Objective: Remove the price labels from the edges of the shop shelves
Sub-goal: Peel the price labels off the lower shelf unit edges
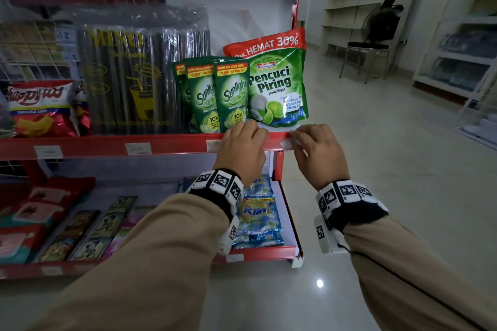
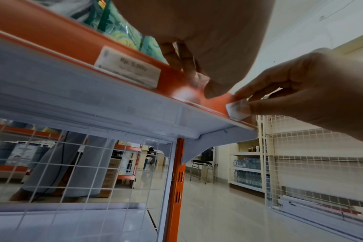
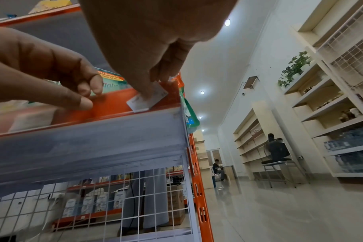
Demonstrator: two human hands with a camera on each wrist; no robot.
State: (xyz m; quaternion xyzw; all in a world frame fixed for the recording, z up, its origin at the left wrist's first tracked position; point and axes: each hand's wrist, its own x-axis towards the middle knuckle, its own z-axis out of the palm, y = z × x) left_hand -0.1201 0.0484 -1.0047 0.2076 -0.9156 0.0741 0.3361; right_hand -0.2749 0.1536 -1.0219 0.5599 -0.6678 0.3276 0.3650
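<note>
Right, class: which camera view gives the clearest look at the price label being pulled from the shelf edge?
The right wrist view: the price label shows nearly whole, pinched by the right hand. The left wrist view shows only its corner past the fingertips. The head view shows a small white blur.

Left hand [image 1: 243,148] covers part of shelf edge [image 1: 107,145] — its fingertips unseen in head view. Print on price label [image 3: 147,99] under right hand [image 1: 320,153] too blurred to read. Three other labels [image 1: 48,152] along edge smeared, illegible. Snack bags [image 1: 40,107] cut off at left border — bottom shelf packets blurred.
</note>
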